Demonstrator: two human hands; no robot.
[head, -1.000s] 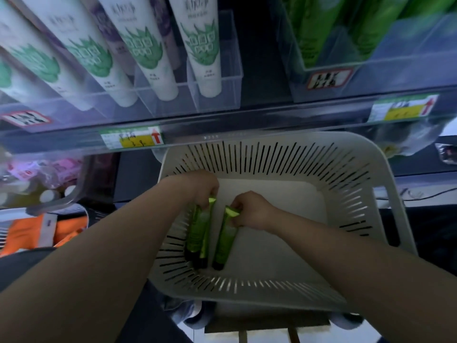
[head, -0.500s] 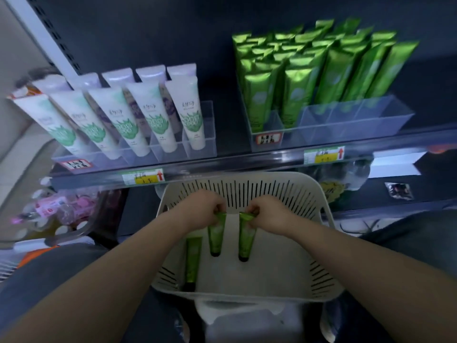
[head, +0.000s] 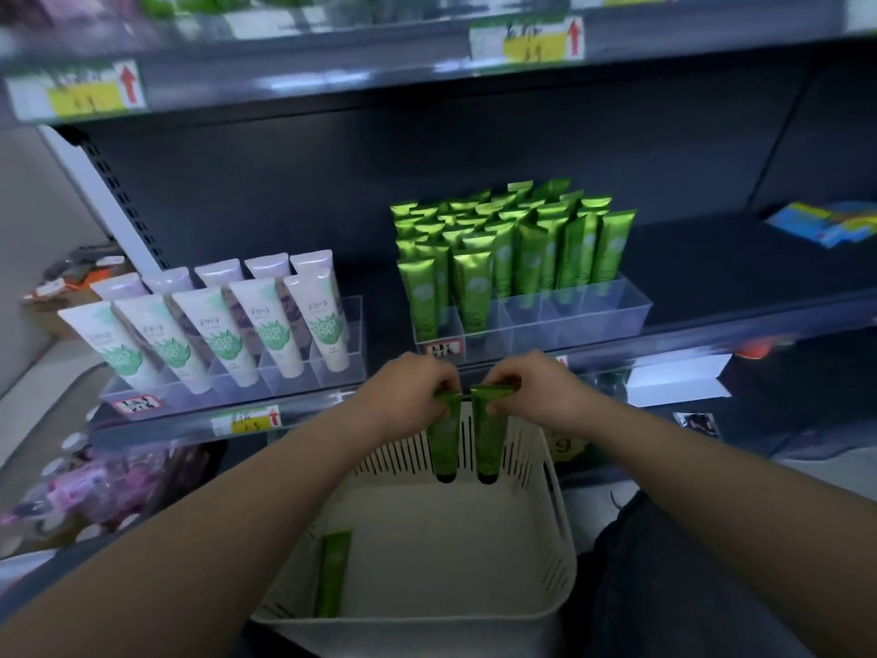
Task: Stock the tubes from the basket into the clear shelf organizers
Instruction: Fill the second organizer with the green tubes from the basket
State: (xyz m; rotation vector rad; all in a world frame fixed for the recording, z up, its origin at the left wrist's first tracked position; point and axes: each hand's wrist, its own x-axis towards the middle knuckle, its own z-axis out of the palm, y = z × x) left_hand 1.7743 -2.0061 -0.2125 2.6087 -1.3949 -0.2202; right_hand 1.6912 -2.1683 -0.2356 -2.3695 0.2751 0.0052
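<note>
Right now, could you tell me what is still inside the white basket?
One green tube lies on the floor of the white basket, near its left wall. The forearms cover the near corners, so anything there cannot be seen.

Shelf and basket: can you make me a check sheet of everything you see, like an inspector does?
Surface: dark shelf, with bare space at its right.
Job's things: white basket with one green tube lying inside; clear organizer of upright green tubes, its front right compartments unfilled.
Clutter: white tubes in another organizer on the left; blue packet at far right; pink items below, blurred.
Hands: left hand pinches a left tube by its crimped end; right hand pinches a right tube; both hang cap down over the basket.
Cables: nothing seen.
Surroundings: store shelving with yellow price tags.
</note>
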